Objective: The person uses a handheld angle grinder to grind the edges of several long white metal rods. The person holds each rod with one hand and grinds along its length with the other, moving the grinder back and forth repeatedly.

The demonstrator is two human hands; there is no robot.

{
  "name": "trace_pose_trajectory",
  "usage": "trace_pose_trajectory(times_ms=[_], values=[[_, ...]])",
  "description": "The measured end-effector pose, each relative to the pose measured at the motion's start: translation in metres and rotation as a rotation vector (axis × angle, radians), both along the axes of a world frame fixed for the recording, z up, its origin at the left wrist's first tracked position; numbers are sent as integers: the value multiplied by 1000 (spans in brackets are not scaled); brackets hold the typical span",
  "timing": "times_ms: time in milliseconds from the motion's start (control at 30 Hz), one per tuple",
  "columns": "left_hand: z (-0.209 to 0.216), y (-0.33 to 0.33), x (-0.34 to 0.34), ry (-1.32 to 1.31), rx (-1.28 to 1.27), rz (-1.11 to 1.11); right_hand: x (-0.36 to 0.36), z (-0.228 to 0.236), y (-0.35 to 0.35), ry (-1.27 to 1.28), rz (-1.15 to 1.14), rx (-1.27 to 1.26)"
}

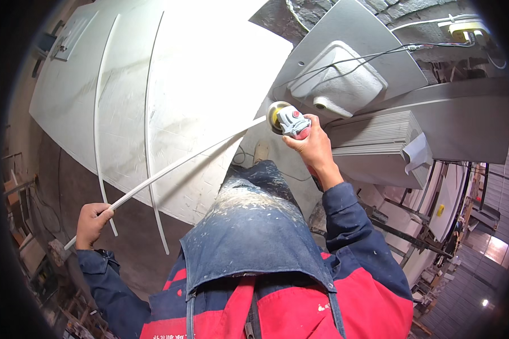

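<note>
My left hand (91, 224), at the lower left, is closed around a long thin white strip (175, 165) near its near end. The strip slants up and right across the corner of a large white slab (209, 62). In my right hand (315, 148) is a grey and red angle grinder (292, 121), gripped by its body. Its round disc (275, 117) meets or nearly meets the strip's far end; whether they touch I cannot tell. Two similar thin strips, a left one (98, 96) and a right one (147, 107), lie on the slab, their near ends past its edge.
At the upper right a white moulded basin (345, 76) rests on a grey panel (336, 25), with dark cables across it. A power strip (466, 27) sits beyond. Stacked white panels (373, 135) stand to my right. A flat metal piece (76, 34) lies far left.
</note>
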State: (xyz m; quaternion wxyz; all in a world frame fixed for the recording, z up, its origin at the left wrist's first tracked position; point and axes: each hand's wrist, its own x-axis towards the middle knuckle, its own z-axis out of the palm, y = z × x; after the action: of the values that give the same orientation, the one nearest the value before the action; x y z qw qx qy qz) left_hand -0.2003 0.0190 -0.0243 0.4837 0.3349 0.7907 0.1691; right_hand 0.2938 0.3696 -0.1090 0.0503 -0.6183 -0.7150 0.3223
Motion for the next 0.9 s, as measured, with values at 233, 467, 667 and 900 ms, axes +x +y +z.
trace_pose_trajectory(times_ms=[233, 467, 667, 900], values=[[-2, 1, -1, -17, 21, -8, 11, -8, 17, 0, -64, 17], [-1, 4, -1, 7, 39, -37, 23, -22, 37, 41, -167, 48], [14, -1, 7, 32, 114, 40, 45, -39, 31, 134, -355, 138], [40, 56, 68, -336, 752, 460, 68, -63, 3, 491, -504, 85]])
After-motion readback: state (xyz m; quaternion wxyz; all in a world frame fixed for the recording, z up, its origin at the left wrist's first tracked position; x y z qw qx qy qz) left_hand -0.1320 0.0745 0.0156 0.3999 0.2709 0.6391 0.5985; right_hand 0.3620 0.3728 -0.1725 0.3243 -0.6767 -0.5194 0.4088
